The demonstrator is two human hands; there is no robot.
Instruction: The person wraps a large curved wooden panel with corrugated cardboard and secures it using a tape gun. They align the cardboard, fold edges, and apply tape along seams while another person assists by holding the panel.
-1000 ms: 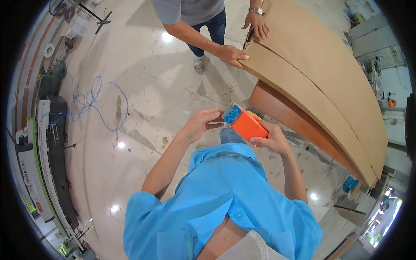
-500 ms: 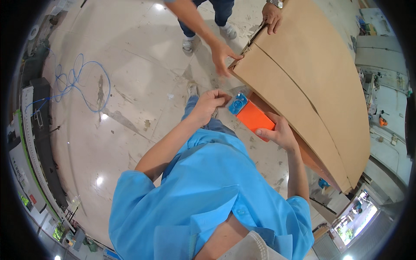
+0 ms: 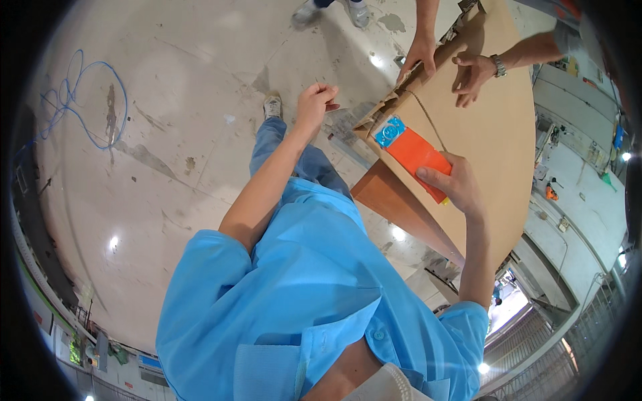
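Note:
My right hand (image 3: 458, 184) grips a flat, rectangular orange thing with a blue end (image 3: 420, 159), its thumb across the orange face. I hold it over the near edge of a big brown cardboard-covered panel (image 3: 485, 144); whether it touches the cardboard I cannot tell. Raised over the floor to the left of the panel, my left hand (image 3: 314, 107) has its fingers pinched together. A thin, faint strip seems to stick out from them, too blurred to name. A dark line like a cord or seam (image 3: 426, 115) runs across the cardboard by the orange thing.
A co-worker's hand (image 3: 420, 53) rests at the panel's far left edge; the other hand (image 3: 476, 75), with a wristwatch, is over the cardboard. A reddish-brown board (image 3: 401, 204) shows beneath. Blue tubing (image 3: 80, 110) lies coiled on the pale floor at left.
My left hand has moved away from the blue end, up and left. The orange and blue thing has moved right, over the cardboard. The co-worker's hands have shifted right along the panel.

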